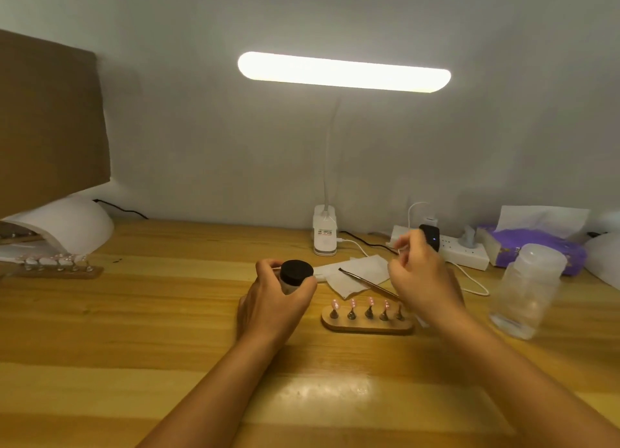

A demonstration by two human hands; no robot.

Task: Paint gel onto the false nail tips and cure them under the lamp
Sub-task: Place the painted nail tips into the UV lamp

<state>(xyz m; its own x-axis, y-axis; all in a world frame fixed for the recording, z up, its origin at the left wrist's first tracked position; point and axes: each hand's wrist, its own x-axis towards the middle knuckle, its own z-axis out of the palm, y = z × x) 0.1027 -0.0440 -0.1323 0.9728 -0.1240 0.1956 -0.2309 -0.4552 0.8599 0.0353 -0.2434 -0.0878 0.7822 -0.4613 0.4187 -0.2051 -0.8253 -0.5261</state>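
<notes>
The left hand (275, 296) is wrapped around a small gel jar (295, 276) with a black lid, lifted just clear of the bench (167, 347) and tilted toward the person, probably so the lid can be reached or the contents checked. The right hand (422, 276) hangs above the right end of the nail stand, fingers loosely curled; whether it pinches something thin is too blurred to tell. A slim brush (365, 281) lies slanted with its dark tip resting on a white tissue (355, 273), its handle running under the right hand, likely parked there to keep gel off the wood.

The false nail tips (360, 302) sit upright on small pegs in a row on an oval wooden stand (365, 325), right in front of the person between the two hands, an easy reach for painting. A second stand of tips (57, 266) rests far left, just in front of the white curing lamp (67, 226), whose opening faces to the left of the view.

Open bench lies toward the near edge and between the jar and the curing lamp, so carrying the stand leftward looks unobstructed. The right side is crowded: a clear plastic bottle (526, 290), a power strip (466, 253) with cables, and a purple tissue pack (530, 246) stand close together, so a wide sweep of the right elbow could knock the bottle. The desk lamp (344, 72) hangs well above the work
</notes>
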